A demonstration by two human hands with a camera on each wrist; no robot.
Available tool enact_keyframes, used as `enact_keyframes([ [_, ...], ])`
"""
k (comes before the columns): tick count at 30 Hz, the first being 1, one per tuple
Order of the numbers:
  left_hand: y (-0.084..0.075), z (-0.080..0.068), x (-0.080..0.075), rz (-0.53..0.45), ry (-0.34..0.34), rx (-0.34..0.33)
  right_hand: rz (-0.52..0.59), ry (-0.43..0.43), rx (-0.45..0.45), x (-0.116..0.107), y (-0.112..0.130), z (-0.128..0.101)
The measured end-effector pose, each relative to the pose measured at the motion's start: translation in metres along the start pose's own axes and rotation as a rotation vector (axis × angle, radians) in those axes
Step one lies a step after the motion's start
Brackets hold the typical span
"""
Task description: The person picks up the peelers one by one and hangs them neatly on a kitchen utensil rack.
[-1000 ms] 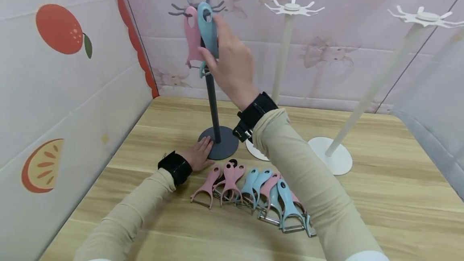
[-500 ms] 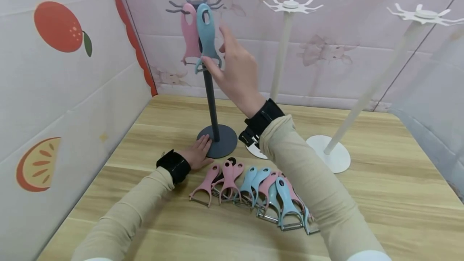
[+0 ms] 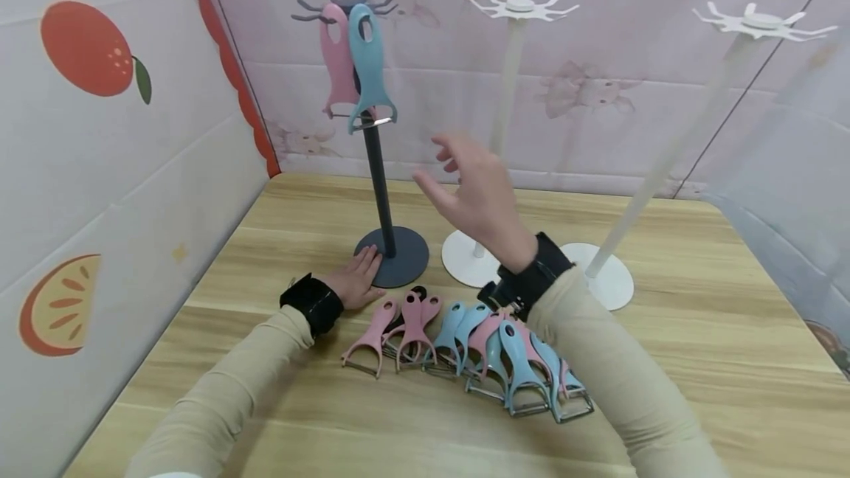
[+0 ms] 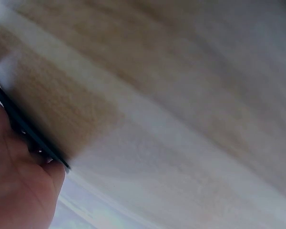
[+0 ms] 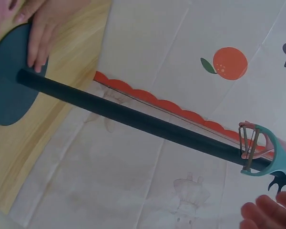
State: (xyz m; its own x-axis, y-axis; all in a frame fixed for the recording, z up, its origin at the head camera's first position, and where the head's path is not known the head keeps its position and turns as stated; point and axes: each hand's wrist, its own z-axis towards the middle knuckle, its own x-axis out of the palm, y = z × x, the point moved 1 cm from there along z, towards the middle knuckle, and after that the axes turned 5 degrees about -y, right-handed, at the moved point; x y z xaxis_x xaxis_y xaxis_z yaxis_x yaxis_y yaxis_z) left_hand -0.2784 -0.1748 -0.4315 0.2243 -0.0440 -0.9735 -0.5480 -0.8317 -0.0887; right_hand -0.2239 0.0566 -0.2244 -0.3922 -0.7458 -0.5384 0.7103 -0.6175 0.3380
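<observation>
A dark grey stand (image 3: 376, 175) with hooks at its top bears a pink peeler (image 3: 339, 57) and a blue peeler (image 3: 368, 61), hung by their handle holes. My left hand (image 3: 355, 279) rests with extended fingers on the edge of the stand's round base (image 3: 408, 260). To the right of the pole my right hand (image 3: 481, 186) is in the air, fingers loosely bent and holding nothing. In the right wrist view its fingertips (image 5: 262, 212) show near the hung blue peeler (image 5: 276, 157), apart from it. Several pink and blue peelers (image 3: 521, 364) lie overlapping on the table.
Two white hook stands, one in the middle (image 3: 508, 87) and one at the right (image 3: 664, 161), stand behind the pile. A wooden table (image 3: 285, 411) bears everything. Printed cloth walls (image 3: 153, 161) rise at the left, back and right.
My right hand has let go of the blue peeler, which now hangs on the dark stand, and has moved down and right. My left hand has stayed on the base.
</observation>
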Motion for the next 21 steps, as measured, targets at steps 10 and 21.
enact_keyframes([
  [10,-0.003,-0.001,-0.004,-0.01,-0.015,0.02,-0.137,0.22,0.06,-0.021,-0.028,-0.064],
  [21,-0.004,-0.003,-0.004,-0.007,-0.03,-0.004,-0.33,0.432,0.173,-0.052,-0.068,-0.14],
])
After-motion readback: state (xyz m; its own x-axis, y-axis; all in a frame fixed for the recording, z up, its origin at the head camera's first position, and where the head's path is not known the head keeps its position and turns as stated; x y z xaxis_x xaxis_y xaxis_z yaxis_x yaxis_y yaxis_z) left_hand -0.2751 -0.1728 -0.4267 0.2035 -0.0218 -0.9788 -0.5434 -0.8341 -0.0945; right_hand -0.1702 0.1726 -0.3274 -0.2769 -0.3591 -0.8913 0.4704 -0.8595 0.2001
